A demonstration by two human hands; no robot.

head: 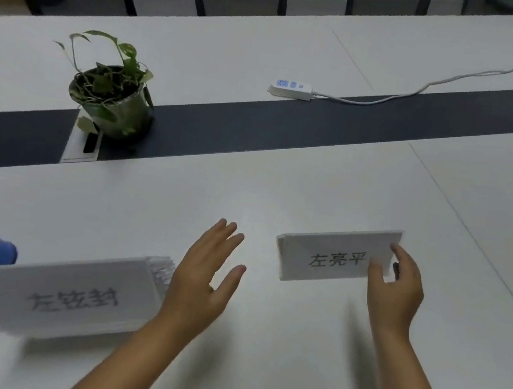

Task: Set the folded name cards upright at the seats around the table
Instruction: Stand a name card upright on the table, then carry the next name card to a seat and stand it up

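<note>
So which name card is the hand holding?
The right hand pinches the single name card on the right. The stack of cards on the left lies untouched.

Card stack point(46, 293) left of standing card point(332, 257); plant point(113, 98) behind.

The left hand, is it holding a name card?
No, the left hand is open with spread fingers, while the right hand pinches the name card.

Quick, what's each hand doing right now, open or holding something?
Left hand: open, fingers straight, holding nothing.
Right hand: pinching the right end of the name card.
</note>
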